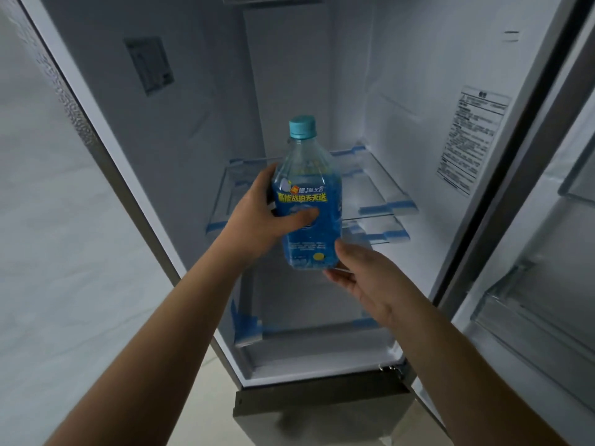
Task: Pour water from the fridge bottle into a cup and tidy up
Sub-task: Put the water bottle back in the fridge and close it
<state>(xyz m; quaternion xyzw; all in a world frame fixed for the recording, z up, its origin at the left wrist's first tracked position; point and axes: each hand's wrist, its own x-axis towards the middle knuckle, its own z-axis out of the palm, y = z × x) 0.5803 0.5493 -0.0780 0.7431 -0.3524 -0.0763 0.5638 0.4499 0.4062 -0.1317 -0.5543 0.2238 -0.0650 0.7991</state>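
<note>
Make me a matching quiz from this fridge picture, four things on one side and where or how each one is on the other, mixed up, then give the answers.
Column one:
1. bottle cap
2. left hand
3. right hand
4. fridge door

Column two:
A. under the bottle's base, fingers straight
B. swung open at the right
C. turquoise, screwed on
D. wrapped round the bottle's blue label

Pairs: 1-C, 2-D, 3-A, 4-B
</note>
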